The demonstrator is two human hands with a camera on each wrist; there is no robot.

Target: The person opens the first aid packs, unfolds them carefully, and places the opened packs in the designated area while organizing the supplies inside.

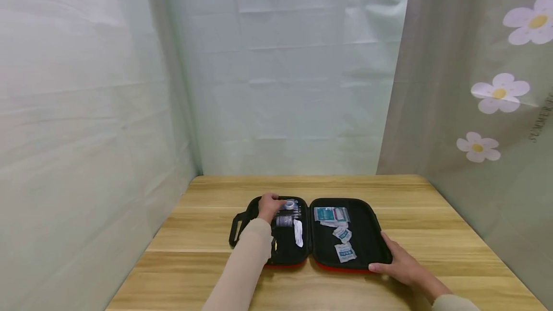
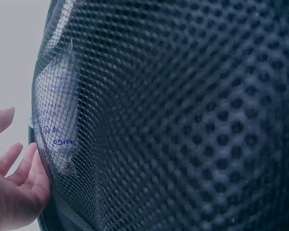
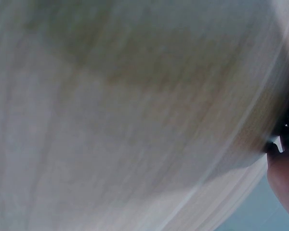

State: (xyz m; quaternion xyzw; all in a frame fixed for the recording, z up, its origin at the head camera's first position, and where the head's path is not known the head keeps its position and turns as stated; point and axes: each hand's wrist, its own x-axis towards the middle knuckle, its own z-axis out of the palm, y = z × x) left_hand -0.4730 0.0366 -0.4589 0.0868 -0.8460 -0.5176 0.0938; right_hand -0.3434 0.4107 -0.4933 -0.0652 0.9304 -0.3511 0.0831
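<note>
A black zip case [image 1: 376, 234] with red outer edges lies unfolded on the wooden table. My left hand [image 1: 269, 206] reaches over its left half, fingers beside a white roll [image 1: 289, 204] at the back. The left wrist view shows those fingers [image 2: 36, 175] loosely bent against the edge of the black mesh [image 2: 183, 120]. Behind the mesh is a clear packet [image 2: 58, 115] with blue print. My right hand [image 1: 402, 263] grips the near right corner of the case, thumb along the front. In the right wrist view that hand [image 3: 284, 178] is mostly cut off.
Teal and white packets [image 1: 331, 214] and small white sachets [image 1: 345, 252] lie in the right half. The left half also holds a white strip-shaped packet [image 1: 298, 233] and a carry handle [image 1: 235, 229] sticks out left. Pale curtains [image 1: 285, 85] surround the wooden table [image 1: 181, 263].
</note>
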